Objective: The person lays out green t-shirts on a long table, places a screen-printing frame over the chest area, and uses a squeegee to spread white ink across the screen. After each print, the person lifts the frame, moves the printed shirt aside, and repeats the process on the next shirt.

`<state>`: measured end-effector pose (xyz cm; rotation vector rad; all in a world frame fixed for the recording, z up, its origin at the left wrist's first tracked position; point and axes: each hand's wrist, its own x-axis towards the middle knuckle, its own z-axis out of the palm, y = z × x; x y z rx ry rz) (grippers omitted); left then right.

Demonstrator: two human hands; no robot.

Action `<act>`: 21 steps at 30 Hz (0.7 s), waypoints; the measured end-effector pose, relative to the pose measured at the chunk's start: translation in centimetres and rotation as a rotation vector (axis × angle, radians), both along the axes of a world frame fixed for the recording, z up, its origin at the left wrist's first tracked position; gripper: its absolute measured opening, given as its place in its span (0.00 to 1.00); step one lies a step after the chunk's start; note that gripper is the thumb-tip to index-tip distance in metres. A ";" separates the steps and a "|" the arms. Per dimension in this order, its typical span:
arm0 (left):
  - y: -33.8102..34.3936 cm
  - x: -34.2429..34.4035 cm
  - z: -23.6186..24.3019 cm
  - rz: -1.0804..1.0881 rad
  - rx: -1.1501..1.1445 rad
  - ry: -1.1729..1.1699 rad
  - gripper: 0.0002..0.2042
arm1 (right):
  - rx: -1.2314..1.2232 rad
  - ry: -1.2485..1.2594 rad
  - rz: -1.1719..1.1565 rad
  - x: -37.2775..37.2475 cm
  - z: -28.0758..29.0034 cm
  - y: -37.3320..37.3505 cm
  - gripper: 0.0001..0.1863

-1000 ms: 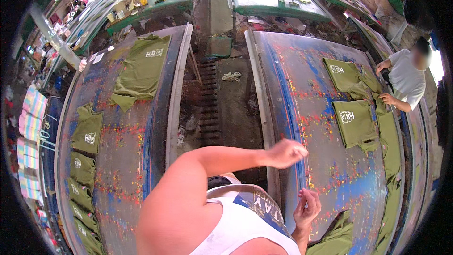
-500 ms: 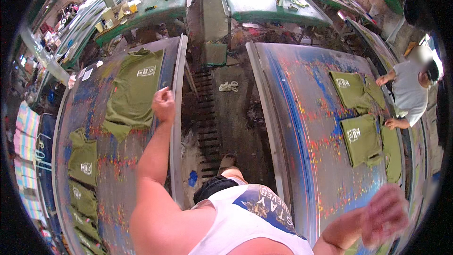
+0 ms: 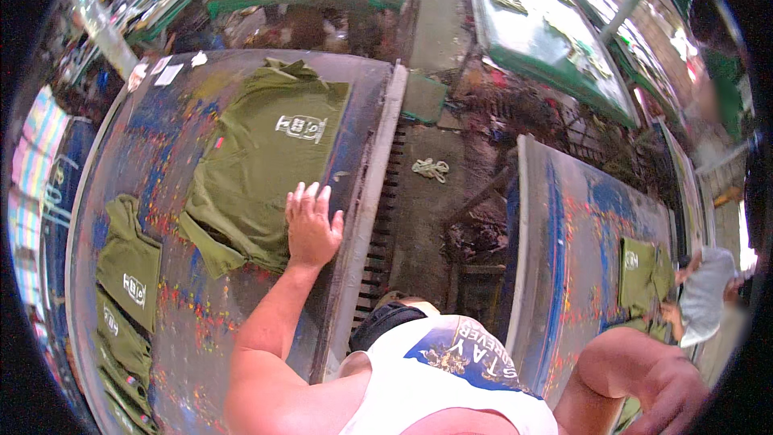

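Holding left hand (image 3: pixel 314 229) palm-down over the near right edge of the large olive shirt (image 3: pixel 250 169), fingers extended and slightly apart, clamping nothing visible; not managing to tell touching from hovering just above. Finding that shirt spread print-up on the left table (image 3: pixel 262 306), near the grey edge rail (image 3: pixel 372 193), with a bare strip between. Noticing creases toward the lower left. Catching right hand (image 3: pixel 672 391) blurred at lower right, seemingly part-curled; not making out the grip, so calling it cannot-tell.

Judging technique: recommending pressing with flat fingers, light and even, at the edge only. Advising lifting by two well-spread points if lifting at all, avoiding bunching. Suggesting steering clear of the white print (image 3: pixel 302 127), guessing at possible wet ink and smearing.

Writing check: identifying no brand. Seeing that print as a framed block of letter-like shapes; spotting similar on the overlapping olive shirts (image 3: pixel 129 254) at left. Noting a small red tab (image 3: pixel 219 143), too tiny for reading. Also noting pale lettering on the blue vest graphic (image 3: pixel 463 350), white strokes on a dark panel (image 3: pixel 74 141) bending at the rim, and paper slips (image 3: pixel 169 74) showing nothing legible.
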<state>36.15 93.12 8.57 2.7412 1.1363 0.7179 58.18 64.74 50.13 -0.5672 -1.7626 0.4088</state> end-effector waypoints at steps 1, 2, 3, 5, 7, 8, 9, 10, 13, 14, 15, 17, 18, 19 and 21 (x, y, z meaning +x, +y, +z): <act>0.0 0.1 0.0 0.004 -0.008 0.000 0.33 | -0.004 -0.006 0.010 0.6 -0.4 1.4 0.13; -0.2 0.1 0.2 0.006 -0.002 0.016 0.33 | 0.001 -0.015 0.021 1.2 -0.9 2.5 0.12; -0.2 0.2 0.3 -0.001 0.009 0.015 0.34 | 0.006 -0.022 0.026 1.9 -1.2 3.5 0.12; -0.2 0.4 0.6 -0.009 0.002 0.025 0.34 | 0.031 -0.030 0.022 3.6 -1.7 5.0 0.10; -0.3 0.5 1.1 -0.021 -0.017 0.032 0.34 | 0.057 -0.029 0.006 5.7 -1.8 6.4 0.09; -0.3 0.6 1.1 -0.024 -0.035 0.025 0.34 | 0.074 -0.033 -0.023 6.7 -1.9 7.2 0.08; -0.2 0.6 1.3 -0.018 -0.049 0.017 0.34 | 0.099 -0.035 -0.054 7.7 -2.0 8.2 0.08; -0.2 0.5 1.4 -0.013 -0.062 0.024 0.35 | 0.114 -0.035 -0.099 8.9 -2.2 9.4 0.07; -0.2 0.6 1.6 0.018 -0.122 0.072 0.39 | 0.056 -0.071 -0.394 12.9 -3.9 13.6 0.05; -0.2 0.6 1.8 0.039 -0.155 0.091 0.41 | -0.041 -0.150 -0.481 14.7 -5.4 15.9 0.04; -0.3 0.7 1.8 0.054 -0.156 0.086 0.41 | -0.170 -0.259 -0.545 16.3 -7.4 18.5 0.03; -0.3 0.9 2.0 0.098 -0.153 0.084 0.41 | -0.350 -0.554 -0.545 18.8 -12.8 25.3 0.03; -0.2 1.0 2.1 0.104 -0.177 0.092 0.42 | -0.381 -0.505 -0.441 19.3 -16.0 28.8 0.05; 0.0 1.1 2.3 0.103 -0.185 0.097 0.42 | -0.485 -0.495 -0.378 19.4 -19.4 32.1 0.07; -0.1 1.3 2.8 0.119 -0.216 0.122 0.42 | -0.530 -0.544 -0.410 19.3 -26.0 38.4 0.08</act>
